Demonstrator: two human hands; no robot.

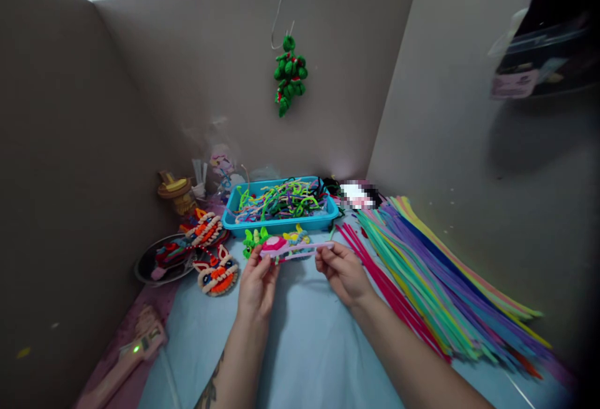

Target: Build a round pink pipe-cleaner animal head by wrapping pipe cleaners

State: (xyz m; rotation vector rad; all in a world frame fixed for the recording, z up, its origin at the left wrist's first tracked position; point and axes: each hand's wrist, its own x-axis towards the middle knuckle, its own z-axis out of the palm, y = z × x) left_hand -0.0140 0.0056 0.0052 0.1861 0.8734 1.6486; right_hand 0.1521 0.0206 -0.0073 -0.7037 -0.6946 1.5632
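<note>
My left hand (257,282) pinches a small pink and white pipe-cleaner craft piece (276,246) at its rounded end. My right hand (342,271) pinches the pale pink pipe-cleaner strand (313,249) that sticks out of the same piece to the right. Both hands hover just above the light blue table cover (300,346), in front of a blue tray (281,221) full of bent pipe-cleaner scraps. Small green and yellow fuzzy figures (255,239) sit just behind the held piece.
A fan of long straight pipe cleaners (435,277) in many colours lies at the right. Lion-head crafts (216,274) and a dark plate (162,259) sit at the left, a pink glue gun (131,356) nearer. A green ornament (289,76) hangs on the cardboard back wall.
</note>
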